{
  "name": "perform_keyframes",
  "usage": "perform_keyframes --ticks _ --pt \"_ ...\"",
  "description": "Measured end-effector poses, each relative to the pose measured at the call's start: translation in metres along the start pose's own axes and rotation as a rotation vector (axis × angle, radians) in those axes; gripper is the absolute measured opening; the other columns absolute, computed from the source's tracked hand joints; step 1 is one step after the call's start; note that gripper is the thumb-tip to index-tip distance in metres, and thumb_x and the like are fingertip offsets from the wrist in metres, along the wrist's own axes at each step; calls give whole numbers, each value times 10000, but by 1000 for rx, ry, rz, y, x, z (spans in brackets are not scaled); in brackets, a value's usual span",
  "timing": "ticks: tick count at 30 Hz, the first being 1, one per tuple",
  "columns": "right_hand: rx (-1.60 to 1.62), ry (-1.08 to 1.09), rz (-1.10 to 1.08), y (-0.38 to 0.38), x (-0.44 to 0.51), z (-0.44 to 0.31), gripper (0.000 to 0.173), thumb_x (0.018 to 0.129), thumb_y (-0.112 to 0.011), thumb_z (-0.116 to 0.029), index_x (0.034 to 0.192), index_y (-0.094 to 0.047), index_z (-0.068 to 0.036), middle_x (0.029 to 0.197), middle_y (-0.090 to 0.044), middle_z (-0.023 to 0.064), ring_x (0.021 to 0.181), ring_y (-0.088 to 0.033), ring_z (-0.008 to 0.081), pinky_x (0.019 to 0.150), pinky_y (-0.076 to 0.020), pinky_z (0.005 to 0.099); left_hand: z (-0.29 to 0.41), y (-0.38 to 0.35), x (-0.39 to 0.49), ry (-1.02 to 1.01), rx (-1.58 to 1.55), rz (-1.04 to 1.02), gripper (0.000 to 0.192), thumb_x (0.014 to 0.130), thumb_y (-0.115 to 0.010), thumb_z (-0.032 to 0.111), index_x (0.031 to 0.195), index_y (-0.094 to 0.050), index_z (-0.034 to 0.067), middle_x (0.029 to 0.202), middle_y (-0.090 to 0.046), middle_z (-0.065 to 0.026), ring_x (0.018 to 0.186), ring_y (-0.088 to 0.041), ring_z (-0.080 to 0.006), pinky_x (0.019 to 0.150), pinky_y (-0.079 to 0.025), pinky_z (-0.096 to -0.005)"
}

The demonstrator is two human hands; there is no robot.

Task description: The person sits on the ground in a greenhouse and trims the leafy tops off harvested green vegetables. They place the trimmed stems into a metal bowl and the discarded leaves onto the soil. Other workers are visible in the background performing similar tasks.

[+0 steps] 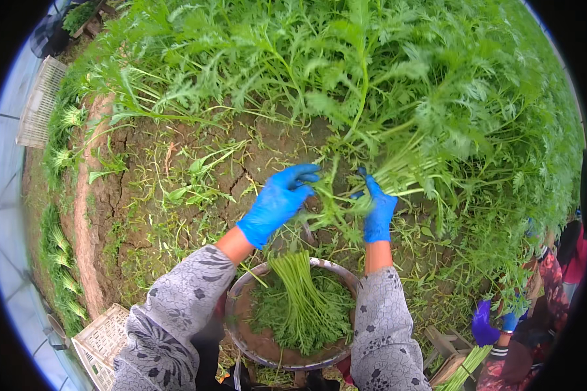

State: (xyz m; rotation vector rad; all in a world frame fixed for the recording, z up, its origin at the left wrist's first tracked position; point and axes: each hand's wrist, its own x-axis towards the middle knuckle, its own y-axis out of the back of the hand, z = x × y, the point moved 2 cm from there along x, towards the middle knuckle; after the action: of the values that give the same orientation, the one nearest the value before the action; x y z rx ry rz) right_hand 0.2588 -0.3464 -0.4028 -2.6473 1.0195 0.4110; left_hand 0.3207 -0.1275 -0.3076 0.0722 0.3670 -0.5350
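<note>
My right hand (381, 207), in a blue glove, is closed around a bunch of leafy green stems (401, 171) at the edge of the standing crop. Left of it, my left hand (281, 200), also gloved in blue, has its fingers apart beside some loose, blurred leaves; nothing is plainly held in it. Below both hands sits a round basin (235, 337) with a muddy inside. A bundle of cut greens (301, 293) lies in it, its pale stem ends over the far rim and its leaves towards me.
Dense greens (323, 49) stand ahead and to the right. Cut scraps litter the cracked soil (230, 181). Tied bundles (61, 259) line the left side, near two plastic crates (41, 102) (102, 337). At lower right, a co-worker's gloved hand (510, 322) is beside another bundle (464, 369).
</note>
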Motion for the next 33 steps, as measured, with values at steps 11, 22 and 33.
perform_keyframes --ticks 11,22,33 --pt "88 26 -97 -5 -12 0 372 808 -715 9 1163 -604 14 1081 -655 58 920 -621 155 814 -502 288 20 -43 47 -197 595 2 304 858 -651 233 1138 -688 120 1033 -683 -127 871 -665 -250 791 -526 -338" --pt "-103 -66 -146 4 12 40 370 787 -676 58 1149 -615 14 1063 -681 115 889 -640 221 798 -519 339 16 -62 123 -81 571 79 294 789 -748 265 876 -709 -13 768 -702 -143 674 -660 -194 635 -514 -343" --pt "15 39 10 -9 -3 -33 388 847 -672 -47 1211 -550 9 1006 -666 111 812 -634 159 644 -526 303 -17 -8 63 -11 -99 247 331 853 -623 -5 1183 -617 29 974 -670 -80 879 -636 -142 773 -530 -282"
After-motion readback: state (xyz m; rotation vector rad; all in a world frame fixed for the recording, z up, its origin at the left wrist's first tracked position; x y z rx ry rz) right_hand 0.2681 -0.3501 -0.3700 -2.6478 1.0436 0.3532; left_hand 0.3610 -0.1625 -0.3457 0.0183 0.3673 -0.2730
